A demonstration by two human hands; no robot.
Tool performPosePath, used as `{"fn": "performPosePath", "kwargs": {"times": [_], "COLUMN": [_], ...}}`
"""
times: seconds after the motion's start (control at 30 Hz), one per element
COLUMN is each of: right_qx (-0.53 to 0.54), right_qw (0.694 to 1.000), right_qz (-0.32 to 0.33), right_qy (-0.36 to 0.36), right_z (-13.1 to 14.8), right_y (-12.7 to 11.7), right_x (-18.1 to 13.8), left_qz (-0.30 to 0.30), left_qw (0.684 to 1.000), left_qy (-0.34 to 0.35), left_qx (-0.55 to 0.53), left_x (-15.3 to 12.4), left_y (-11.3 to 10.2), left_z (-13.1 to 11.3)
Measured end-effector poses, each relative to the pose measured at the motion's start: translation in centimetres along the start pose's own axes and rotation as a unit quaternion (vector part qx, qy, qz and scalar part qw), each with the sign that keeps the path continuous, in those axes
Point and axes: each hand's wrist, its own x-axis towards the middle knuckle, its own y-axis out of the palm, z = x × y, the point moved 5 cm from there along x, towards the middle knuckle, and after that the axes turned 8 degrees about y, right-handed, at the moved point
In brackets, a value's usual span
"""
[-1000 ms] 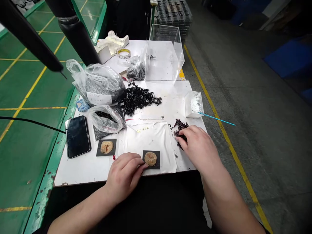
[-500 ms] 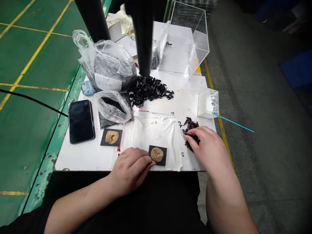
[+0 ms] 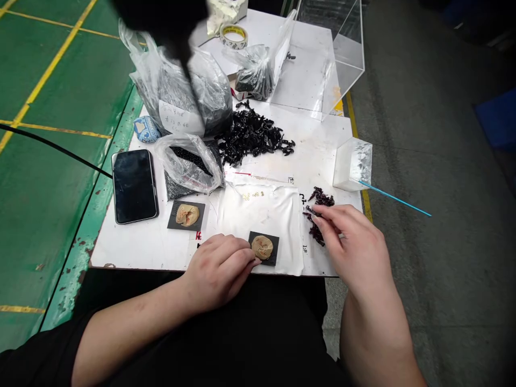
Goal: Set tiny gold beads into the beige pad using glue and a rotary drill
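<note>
My left hand [image 3: 221, 269] rests at the table's front edge, its fingers curled together. Its fingertips touch the left side of a dark square [image 3: 269, 259] that carries a round lump of tan putty [image 3: 262, 247]; whatever they hold is hidden. On the right, my right hand [image 3: 355, 242] is over a small pile of dark reddish pieces [image 3: 322, 197]. Its thumb and forefinger close around one small dark piece [image 3: 309, 209] at the pile's left side. Under the square lies a white cloth-like sheet [image 3: 237, 231], with tiny gold bits [image 3: 253, 195] near its far edge.
A second dark square [image 3: 176, 221] with putty and a phone [image 3: 135, 185] lie left. Behind are bags of black bits [image 3: 189, 169], a black heap [image 3: 253, 134], tape [image 3: 234, 36] and clear boxes [image 3: 352, 164], one with a blue stick [image 3: 397, 199]. A dark blurred object [image 3: 169, 21] hangs overhead.
The view has shifted, so the table sits higher in the picture. The dark overhead object has moved left in view. My right hand remains at the reddish pile, its fingertips slightly shifted.
</note>
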Motion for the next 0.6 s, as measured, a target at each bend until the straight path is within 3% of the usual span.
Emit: {"fn": "performPosePath", "kwargs": {"times": [0.13, 0.33, 0.5, 0.6], "right_qx": [0.046, 0.150, 0.180, 0.222], "right_qw": [0.998, 0.982, 0.978, 0.963], "right_qz": [0.023, 0.084, 0.090, 0.132], "right_qy": [-0.026, 0.080, 0.050, 0.078], "right_z": [1.9, 2.8, 3.5, 3.3], "right_y": [0.5, 2.1, 2.7, 3.5], "right_x": [-0.6, -1.4, -1.6, -2.1], "left_qz": [0.006, 0.011, 0.005, 0.007], "left_qw": [1.000, 1.000, 1.000, 1.000], "left_qy": [-0.003, 0.005, 0.009, 0.006], "left_qx": [-0.004, -0.001, 0.008, 0.011], "left_x": [0.0, 0.2, 0.2, 0.1], "left_y": [-0.1, -0.1, -0.1, 0.0], "left_z": [0.0, 0.0, 0.0, 0.0]}}
